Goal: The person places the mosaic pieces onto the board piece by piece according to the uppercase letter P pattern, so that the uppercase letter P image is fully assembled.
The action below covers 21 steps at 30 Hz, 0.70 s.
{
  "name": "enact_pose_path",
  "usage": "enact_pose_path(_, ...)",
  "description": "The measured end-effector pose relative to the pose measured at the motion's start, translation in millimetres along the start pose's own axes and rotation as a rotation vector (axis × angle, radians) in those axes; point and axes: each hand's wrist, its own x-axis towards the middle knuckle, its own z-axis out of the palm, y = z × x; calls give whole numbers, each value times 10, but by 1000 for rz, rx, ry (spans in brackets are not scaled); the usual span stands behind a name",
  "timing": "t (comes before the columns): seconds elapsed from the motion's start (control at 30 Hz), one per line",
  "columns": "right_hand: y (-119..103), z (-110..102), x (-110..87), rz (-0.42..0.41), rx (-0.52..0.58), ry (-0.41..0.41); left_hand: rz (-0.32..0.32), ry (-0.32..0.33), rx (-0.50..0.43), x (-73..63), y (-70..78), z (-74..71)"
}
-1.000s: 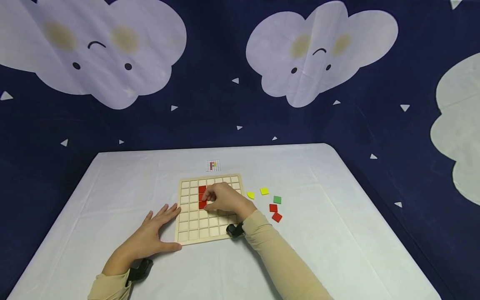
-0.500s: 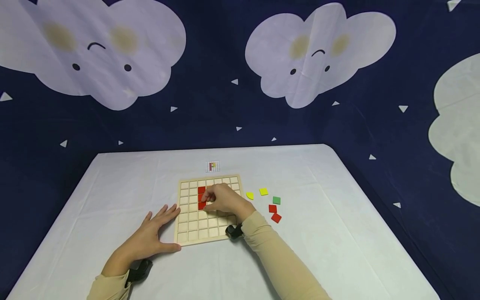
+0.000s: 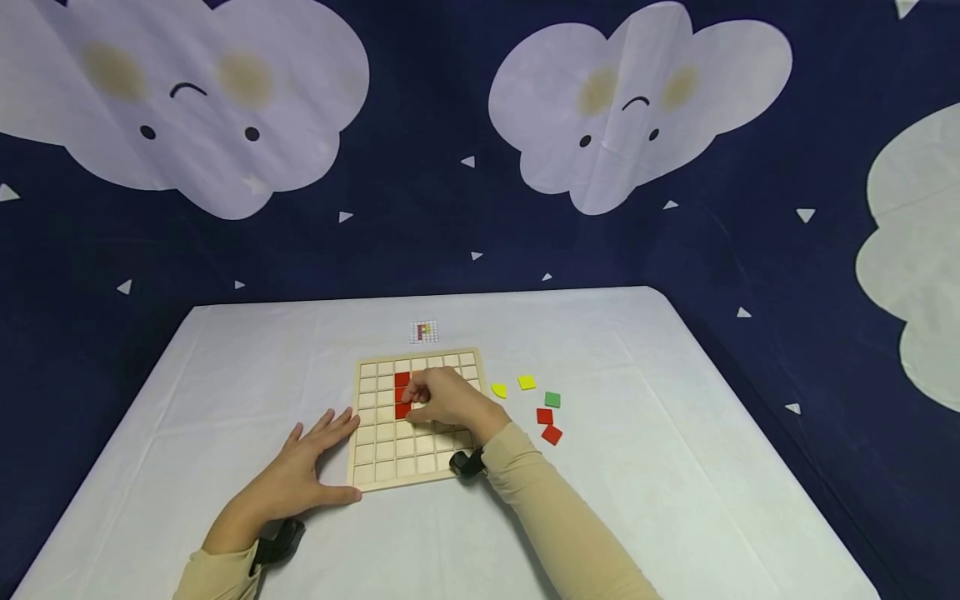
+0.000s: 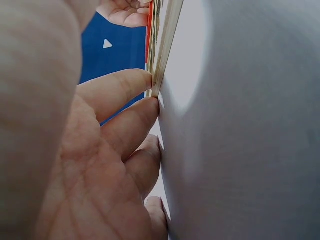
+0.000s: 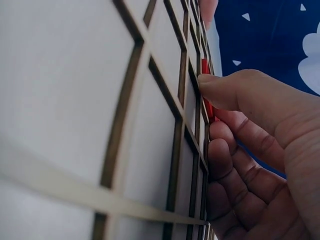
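Note:
A wooden grid board (image 3: 375, 471) lies flat on the white table, with a column of red square tiles (image 3: 402, 379) in its cells. My right hand (image 3: 450, 398) reaches over the board and pinches the lowest red tile (image 5: 204, 67) between thumb and index finger, right at its cell. In the right wrist view, the other fingers of that hand curl low over the grid. My left hand (image 3: 300, 471) lies spread along the board's left side. Its fingertips (image 4: 145, 77) touch the board's edge, and the thumb is at the near left corner.
Right of the board lie a yellow rounded piece (image 3: 498, 390), a yellow square (image 3: 527, 382), a green square (image 3: 552, 400) and two red squares (image 3: 552, 435). A small printed pattern card (image 3: 423, 332) lies behind the board. A dark blue cloud-print cloth (image 3: 420, 250) hangs beyond the table.

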Motion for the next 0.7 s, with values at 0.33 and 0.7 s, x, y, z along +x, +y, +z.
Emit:
enact_pose_path(0.33, -11, 19, 14, 18, 14, 1, 4, 5, 7, -10, -13, -13)
enact_pose_path(0.7, -35, -57, -108, -134, -183, -18, -6, 3, 3, -27, 28, -21)
